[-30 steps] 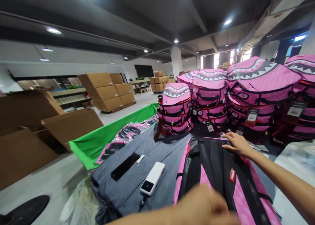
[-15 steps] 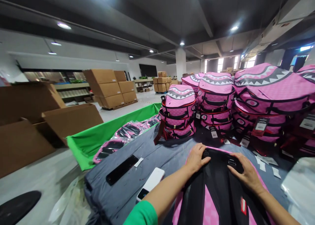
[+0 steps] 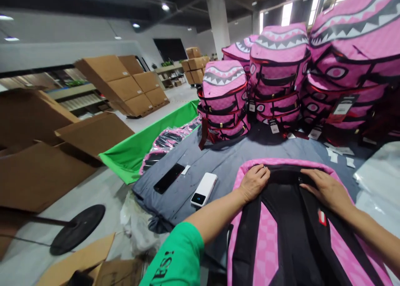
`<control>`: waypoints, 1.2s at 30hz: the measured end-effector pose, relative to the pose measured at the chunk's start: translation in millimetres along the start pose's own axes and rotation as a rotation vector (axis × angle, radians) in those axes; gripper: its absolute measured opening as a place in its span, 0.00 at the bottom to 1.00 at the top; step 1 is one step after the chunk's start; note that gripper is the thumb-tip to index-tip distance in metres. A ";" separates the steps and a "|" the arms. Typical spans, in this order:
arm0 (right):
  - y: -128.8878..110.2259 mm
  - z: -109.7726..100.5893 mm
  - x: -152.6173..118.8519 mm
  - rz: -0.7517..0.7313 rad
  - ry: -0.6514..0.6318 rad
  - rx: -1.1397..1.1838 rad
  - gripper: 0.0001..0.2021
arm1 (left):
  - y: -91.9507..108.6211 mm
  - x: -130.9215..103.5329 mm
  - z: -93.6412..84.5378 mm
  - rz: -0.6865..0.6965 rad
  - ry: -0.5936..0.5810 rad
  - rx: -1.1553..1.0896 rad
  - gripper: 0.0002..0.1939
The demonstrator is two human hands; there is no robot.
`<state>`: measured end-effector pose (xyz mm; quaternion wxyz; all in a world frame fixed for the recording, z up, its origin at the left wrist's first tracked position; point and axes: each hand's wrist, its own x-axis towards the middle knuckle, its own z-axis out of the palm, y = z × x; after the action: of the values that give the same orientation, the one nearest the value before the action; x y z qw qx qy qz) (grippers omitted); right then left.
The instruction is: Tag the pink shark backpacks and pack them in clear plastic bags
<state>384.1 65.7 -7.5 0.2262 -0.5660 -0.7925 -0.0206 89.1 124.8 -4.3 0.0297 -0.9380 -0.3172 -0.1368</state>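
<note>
A pink checkered backpack [image 3: 267,244] with black straps lies back side up at the front of the grey-covered table. My left hand [image 3: 254,181] is on its top left corner, fingers bent together over the strap's upper end. At the top right of the same bag, my right hand [image 3: 323,188] rests with fingers stretched across the black strap and thumb below, somewhat apart. A white device with a small lit display [image 3: 204,189] and a black phone [image 3: 169,178] lie left of the bag.
Stacked pink backpacks [image 3: 223,98] with shark-mouth prints stand behind. A green-lined bin [image 3: 125,154] holds plastic-wrapped bags on the left. Cardboard boxes [image 3: 125,86] and a round black base [image 3: 78,229] are on the floor. Clear plastic [image 3: 379,186] lies at right; paper tags [image 3: 333,156] are scattered nearby.
The view has tilted down and to the left. My left fingers have closed in on the bag's top corner, and my right fingers lie flatter on the strap. More of the bag's top edge shows.
</note>
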 end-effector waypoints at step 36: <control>83.0 1.7 116.7 0.195 -0.455 -0.238 0.29 | 49.5 41.3 16.9 -0.329 -0.131 -0.353 0.36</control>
<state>428.8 199.5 17.0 -0.0247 -0.6523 -0.7567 0.0360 154.5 112.0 -7.6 -0.1780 -0.8712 -0.4379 -0.1321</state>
